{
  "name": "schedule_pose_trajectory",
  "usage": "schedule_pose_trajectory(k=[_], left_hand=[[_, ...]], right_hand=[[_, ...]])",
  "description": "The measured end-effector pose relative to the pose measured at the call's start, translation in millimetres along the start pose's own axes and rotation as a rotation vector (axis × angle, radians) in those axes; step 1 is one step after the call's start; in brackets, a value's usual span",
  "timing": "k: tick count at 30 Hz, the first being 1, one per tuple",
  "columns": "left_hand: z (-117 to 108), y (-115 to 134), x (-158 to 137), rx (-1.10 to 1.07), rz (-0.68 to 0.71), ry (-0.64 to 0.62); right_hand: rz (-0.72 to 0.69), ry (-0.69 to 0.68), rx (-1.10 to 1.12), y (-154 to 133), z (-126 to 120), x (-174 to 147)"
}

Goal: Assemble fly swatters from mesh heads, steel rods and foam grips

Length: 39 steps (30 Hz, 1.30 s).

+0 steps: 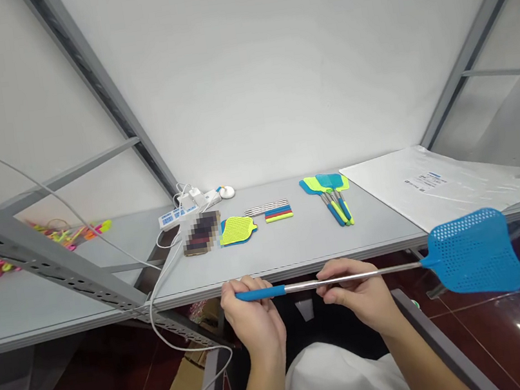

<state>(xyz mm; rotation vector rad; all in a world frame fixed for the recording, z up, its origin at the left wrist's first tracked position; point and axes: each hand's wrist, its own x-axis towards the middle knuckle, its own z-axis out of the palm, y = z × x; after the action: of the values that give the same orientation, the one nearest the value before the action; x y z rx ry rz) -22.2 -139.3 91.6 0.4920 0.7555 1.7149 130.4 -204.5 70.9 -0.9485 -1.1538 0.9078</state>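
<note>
Two hands held one blue fly swatter [469, 253] level in front of the table [296, 241] edge: the left hand [254, 320] was closed round its blue grip, the right hand [360, 294] pinched the metal shaft, drawn out long, the head off to the right. That one looked assembled, as far as I could judge. On the table a small bunch of finished swatters [331, 194] lay beyond, while a loose yellow head [237, 229] and a row of coloured grips and rods [272, 211] remained unjoined. The plastic bag [439, 188] bore a label, too small to read.
</note>
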Motion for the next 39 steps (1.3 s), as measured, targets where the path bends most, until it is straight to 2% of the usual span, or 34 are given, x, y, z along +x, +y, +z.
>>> schedule_pose_trajectory(k=[2,10,15,19,23,25,28,31,35,39], left_hand=[[-1,3,3,0.004,0.015,-0.001],[2,0,-4,-0.029,-0.044,-0.012],[4,-4,-10,-0.035,-0.054,-0.006],[2,-4,-5,-0.014,-0.053,-0.023],[-2,-1,3,-0.003,-0.022,-0.007],[-4,2,7,0.004,0.009,0.004],[-5,8,12,0.007,0.049,0.025],[-8,14,18,0.004,0.076,0.066],[-13,22,27,-0.002,0.098,0.098],[-13,26,28,-0.005,0.126,0.113]], right_hand=[[0.018,0.022,0.032,-1,-2,-1],[-0.157,0.0,0.031,2,4,1],[-0.205,0.019,-0.01,2,3,3],[-0.154,-0.025,-0.053,0,1,2],[0.029,-0.055,0.032,0,-3,0],[0.033,-0.004,0.139,1,-4,0],[-0.032,0.103,0.335,1,-5,2],[-0.024,0.272,0.475,-2,-6,7],[0.008,0.546,0.52,-8,-10,12],[-0.096,0.76,0.41,-3,-5,14]])
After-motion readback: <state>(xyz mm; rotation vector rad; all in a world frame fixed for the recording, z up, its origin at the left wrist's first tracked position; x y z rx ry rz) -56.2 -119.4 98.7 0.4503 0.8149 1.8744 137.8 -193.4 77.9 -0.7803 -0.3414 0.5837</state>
